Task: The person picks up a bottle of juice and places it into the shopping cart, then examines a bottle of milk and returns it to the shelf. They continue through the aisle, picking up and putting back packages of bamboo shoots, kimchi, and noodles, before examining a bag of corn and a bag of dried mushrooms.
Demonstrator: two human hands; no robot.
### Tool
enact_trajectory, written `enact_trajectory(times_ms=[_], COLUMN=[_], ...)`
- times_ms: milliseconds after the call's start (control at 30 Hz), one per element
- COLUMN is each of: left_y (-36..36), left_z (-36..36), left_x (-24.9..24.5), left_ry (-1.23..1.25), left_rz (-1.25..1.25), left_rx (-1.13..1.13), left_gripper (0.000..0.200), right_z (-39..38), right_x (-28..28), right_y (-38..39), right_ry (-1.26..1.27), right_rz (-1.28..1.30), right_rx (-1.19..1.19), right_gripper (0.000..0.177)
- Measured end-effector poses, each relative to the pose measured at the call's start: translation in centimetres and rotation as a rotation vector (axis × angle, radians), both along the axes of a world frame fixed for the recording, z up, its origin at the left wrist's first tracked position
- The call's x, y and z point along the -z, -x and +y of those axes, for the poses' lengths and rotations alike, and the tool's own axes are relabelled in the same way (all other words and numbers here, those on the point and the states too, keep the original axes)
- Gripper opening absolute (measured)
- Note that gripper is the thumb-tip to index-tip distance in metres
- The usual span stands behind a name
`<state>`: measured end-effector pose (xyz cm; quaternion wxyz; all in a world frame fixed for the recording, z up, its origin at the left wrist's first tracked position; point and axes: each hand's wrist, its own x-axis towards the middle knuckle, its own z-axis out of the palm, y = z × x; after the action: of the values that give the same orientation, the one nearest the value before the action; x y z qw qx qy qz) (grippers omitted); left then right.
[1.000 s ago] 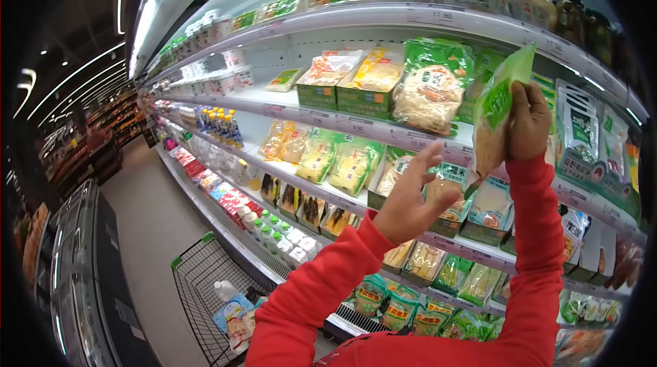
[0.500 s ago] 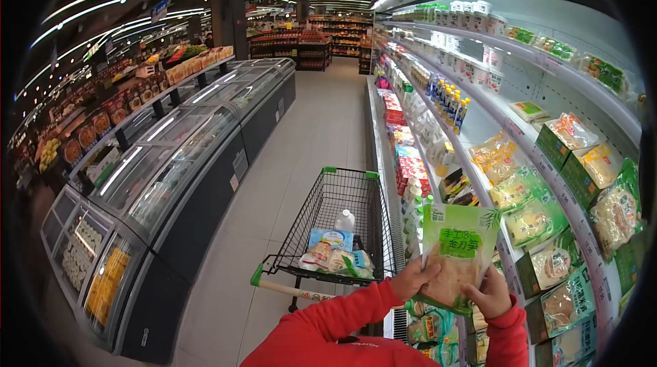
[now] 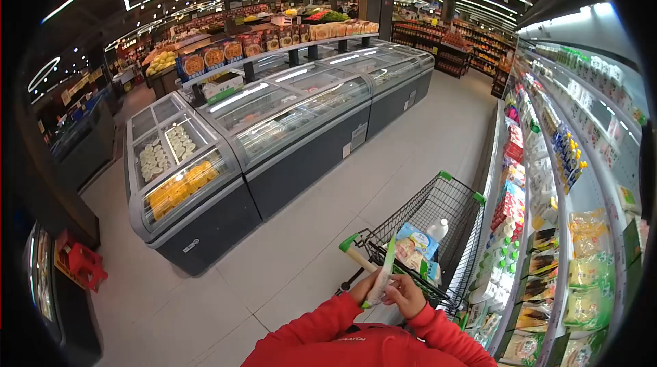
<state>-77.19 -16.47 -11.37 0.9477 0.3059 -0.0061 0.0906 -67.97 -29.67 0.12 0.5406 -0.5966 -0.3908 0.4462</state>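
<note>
A green-and-clear vacuum packet of bamboo shoots [image 3: 383, 277] is turned almost edge-on to me, in front of my chest. My left hand [image 3: 361, 290] grips its left side. On its right side, the fingers of my right hand [image 3: 405, 294] are bent against the packet. Just beyond my hands stands a black wire shopping cart [image 3: 448, 196] with green corners. In the cart, a white bottle [image 3: 438, 229] lies beside a blue-and-white bag [image 3: 417, 240] and other bagged food.
Along the right runs a refrigerated shelf with green-and-yellow food packets [image 3: 590, 268] and green-capped bottles [image 3: 505, 256]. Long glass-topped freezers [image 3: 308, 127] line the left side of the tiled aisle [image 3: 301, 257]. A red stand-like object [image 3: 81, 263] is at far left.
My view has swung left, away from the shelf. The packet has moved from in front of the shelf to beside the cart's handle and turned from face-on to edge-on.
</note>
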Motion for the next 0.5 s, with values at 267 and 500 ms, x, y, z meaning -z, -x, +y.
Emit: enact_trajectory(times_ms=[267, 500], left_y=[-3.6, -12.2], left_z=[3.0, 3.9], left_x=[4.4, -0.6], left_ry=[0.318, -0.243], left_rz=[-0.152, 0.398], left_rx=[-0.028, 0.065], left_gripper=[0.048, 0.043], right_z=[2.7, 1.0], right_x=[10.0, 12.2], right_y=[-3.9, -10.4], right_ry=[-0.159, -0.201], right_rz=[-0.115, 0.554], right_rx=[0.269, 0.336], right_gripper=[0.050, 0.043])
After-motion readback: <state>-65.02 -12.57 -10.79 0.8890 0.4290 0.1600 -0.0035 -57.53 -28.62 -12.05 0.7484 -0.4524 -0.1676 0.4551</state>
